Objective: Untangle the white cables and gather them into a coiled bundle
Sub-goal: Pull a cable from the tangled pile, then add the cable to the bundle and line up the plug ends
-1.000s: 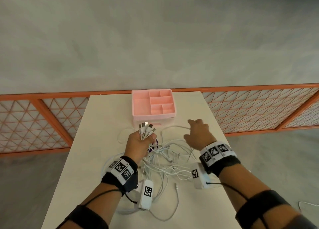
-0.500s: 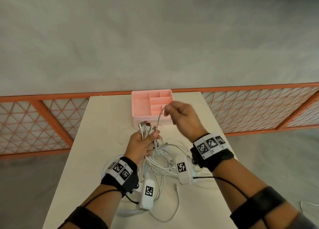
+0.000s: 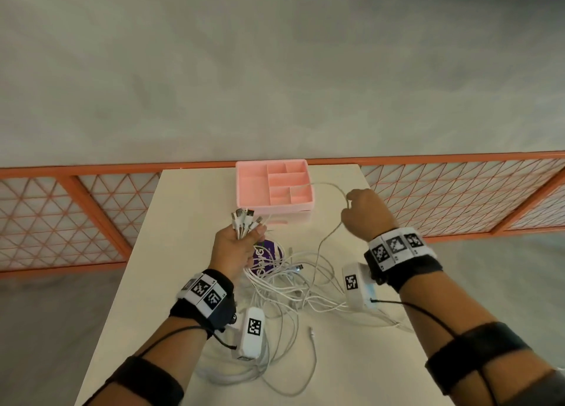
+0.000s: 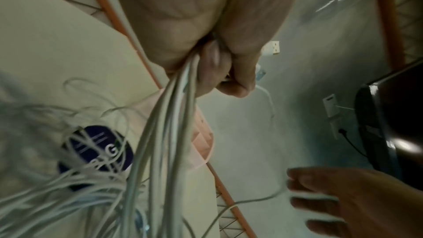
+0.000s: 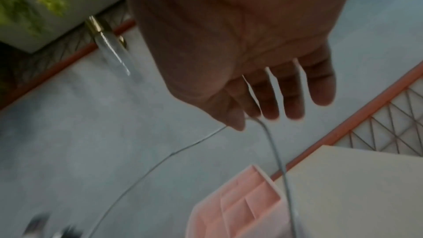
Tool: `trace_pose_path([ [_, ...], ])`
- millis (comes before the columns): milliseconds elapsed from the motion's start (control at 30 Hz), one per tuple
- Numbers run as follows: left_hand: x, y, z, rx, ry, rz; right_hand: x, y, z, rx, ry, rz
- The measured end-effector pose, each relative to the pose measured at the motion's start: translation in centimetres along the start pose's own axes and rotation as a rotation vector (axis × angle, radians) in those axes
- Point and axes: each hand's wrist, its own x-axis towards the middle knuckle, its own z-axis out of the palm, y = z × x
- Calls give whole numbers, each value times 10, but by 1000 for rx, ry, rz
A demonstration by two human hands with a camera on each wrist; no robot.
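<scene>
A tangle of white cables (image 3: pixel 287 286) lies on the cream table (image 3: pixel 183 210) in front of me. My left hand (image 3: pixel 238 246) grips a bunch of cable ends, their plugs (image 3: pixel 244 219) sticking up above the fist; in the left wrist view the strands (image 4: pixel 164 126) run down from the fist (image 4: pixel 219 64). My right hand (image 3: pixel 363 213) is raised at the right of the pink tray and pinches a single white cable (image 3: pixel 328 188) that arcs over the tray's corner. In the right wrist view, thumb and forefinger (image 5: pixel 238 113) pinch that cable (image 5: pixel 274 151).
A pink compartment tray (image 3: pixel 247 188) stands at the table's far edge. A purple round label (image 3: pixel 266 254) lies under the cables beside my left hand. An orange mesh fence (image 3: pixel 458 188) runs behind the table. More cable loops (image 3: pixel 293 359) trail toward the near edge.
My right hand took one cable from the pile, lifted it over the tray, then swung right, drawing the strand out. The left hand kept its grip and barely moved.
</scene>
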Motion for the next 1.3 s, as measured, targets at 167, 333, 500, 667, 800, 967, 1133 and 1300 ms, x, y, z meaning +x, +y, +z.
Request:
trace_pose_path([
  [167, -1, 6, 12, 90, -80, 41, -23, -21, 37, -48, 67, -511],
  [333, -7, 10, 14, 40, -136, -8, -21, -32, 40, 227, -152, -521],
  [500, -8, 5, 5, 15, -121, -70, -5, -15, 13, 401, 2, -362],
  [667, -10, -3, -3, 31, -32, -108, 19, 32, -18, 510, 285, -57],
  [800, -13, 6, -3, -92, -11, -108, 26, 97, -39, 582, 429, 357],
  [967, -17, 26, 6, -224, -62, -99, 23, 151, -10, 764, 381, 666],
  [1133, -19, 36, 33, -174, -163, -75, -29, 55, 35, 982, -37, 43],
  [1300, -20, 43, 48, -166, -168, -8, -72, -32, 88, 595, -706, -375],
])
